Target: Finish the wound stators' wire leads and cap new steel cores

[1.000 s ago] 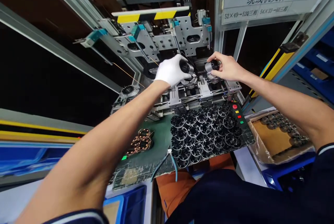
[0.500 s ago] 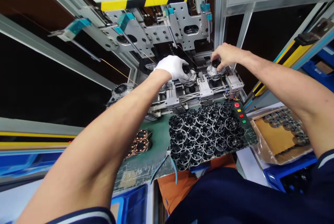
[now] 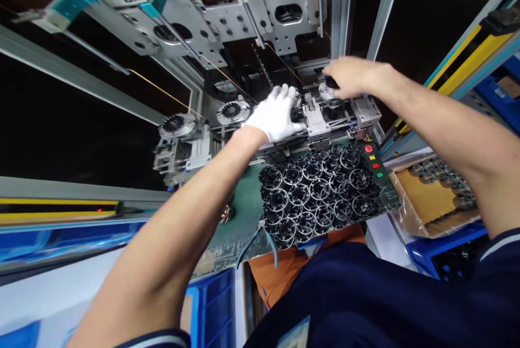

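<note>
My left hand (image 3: pixel 274 113), in a white glove, lies over one of the round winding fixtures. Its fingers are stretched and the thumb is spread away; most of that fixture is hidden beneath it. My bare right hand (image 3: pixel 352 76) is curled at the rightmost fixture (image 3: pixel 328 96), slightly blurred, with a black stator core (image 3: pixel 331 82) at its fingers. Its thumb is hidden. Further left, two fixtures show: a silver ring with a black core (image 3: pixel 232 111) and the leftmost one (image 3: pixel 177 125).
Black stator cores (image 3: pixel 319 190) stand in rows on the green bench (image 3: pixel 247 196). Blue-handled pliers (image 3: pixel 271 248) lie at its front edge, copper-wound parts (image 3: pixel 226 212) to the left. Wire-guide tubes (image 3: pixel 254 23) hang above. Buttons (image 3: pixel 368 149) and a carton (image 3: pixel 430 202) are at right.
My left hand has opened from its grip around a fixture's core and flattened, uncovering the fixture to its left. My right hand stays at the rightmost fixture, now turned more over it. The view has shifted.
</note>
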The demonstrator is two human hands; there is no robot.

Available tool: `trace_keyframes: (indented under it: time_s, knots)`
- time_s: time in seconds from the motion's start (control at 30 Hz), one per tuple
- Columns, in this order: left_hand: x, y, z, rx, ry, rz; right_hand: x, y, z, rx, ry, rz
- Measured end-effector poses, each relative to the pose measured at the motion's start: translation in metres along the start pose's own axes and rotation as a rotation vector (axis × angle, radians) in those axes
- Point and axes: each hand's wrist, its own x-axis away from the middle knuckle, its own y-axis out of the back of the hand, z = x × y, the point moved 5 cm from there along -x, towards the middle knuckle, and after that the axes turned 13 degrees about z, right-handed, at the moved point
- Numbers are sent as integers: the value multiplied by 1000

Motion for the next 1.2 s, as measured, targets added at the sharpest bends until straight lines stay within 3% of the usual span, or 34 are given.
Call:
trace_keyframes:
  time_s: [0.03,0.1,0.17,0.23,0.3,0.37,0.43,0.53,0.63,0.7,0.8,0.9,1.0,1.03,1.1,1.2]
  knots:
    - [3,-11,-4,30,-45,-61,10,-17,8,17,-9,41]
    - [3,-23,-8,77,-92,-155,30,-40,19,20,-45,-1]
    - [1,-22,-7,86,-74,-113,44,-52,24,-5,-36,-48]
    - [8,-7,2,73,-54,-22,49,-55,24,-50,-19,-73]
    - [34,17,23,48,-35,-19,48,-54,21,-80,-24,-84]
    - [75,38,57,30,32,-116,45,-56,19,-72,-32,-89]
    - [121,44,99,52,209,-196,44,-63,20,-55,-31,-87]
    - [171,19,146,101,391,-199,46,-71,20,-58,-31,-103]
    - [187,-10,159,141,422,-177,49,-67,17,-71,-57,-92]
    - [185,-14,156,157,416,-182,47,-56,18,-76,-86,-63]
    - [168,2,136,166,393,-201,29,-33,42,-96,-116,-48]
    - [137,19,99,162,337,-231,-2,-20,98,-107,-66,-122]
    - [117,24,58,156,271,-259,-22,-20,153,-131,-14,-141]
    - [121,22,48,152,260,-285,-20,-20,162,-146,-4,-138]
    - [153,13,37,148,278,-372,3,-16,165,-181,19,-162]
    - [244,-32,33,179,418,-516,81,-18,134,-265,33,-301]
